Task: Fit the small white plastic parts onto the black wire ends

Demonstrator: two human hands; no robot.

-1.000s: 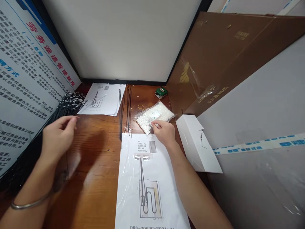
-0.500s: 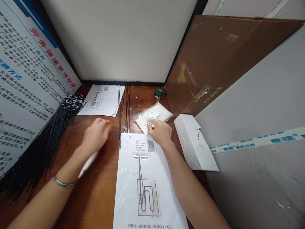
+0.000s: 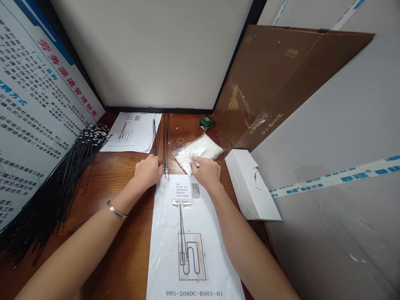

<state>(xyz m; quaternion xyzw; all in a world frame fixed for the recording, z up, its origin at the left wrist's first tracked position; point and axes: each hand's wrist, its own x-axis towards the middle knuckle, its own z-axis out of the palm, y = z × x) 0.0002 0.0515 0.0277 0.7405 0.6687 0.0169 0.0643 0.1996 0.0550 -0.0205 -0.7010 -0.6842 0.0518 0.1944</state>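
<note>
My left hand (image 3: 149, 170) is at the left group of thin black wires (image 3: 155, 135), its fingers curled closed over their lower part; the fingertips are partly hidden. Another few black wires (image 3: 166, 141) lie just to its right. My right hand (image 3: 206, 171) pinches at the near corner of a clear plastic bag (image 3: 211, 146) full of small white connectors. What sits between its fingertips looks like a small white connector. Below both hands lies a plastic-covered drawing sheet (image 3: 215, 258), with a wire diagram and a label printed on it.
A large bundle of black wires with white ends (image 3: 71, 166) leans at the left against a printed board (image 3: 28, 137). Further back are paper sheets (image 3: 137, 139), a green tape measure (image 3: 206, 122) and a rubber band. A white box (image 3: 250, 187) and brown carton (image 3: 265, 83) stand right.
My left hand has moved right from beside the large wire bundle to the wires in the middle and closed there. My right hand stays at the bag. The view has shifted slightly.
</note>
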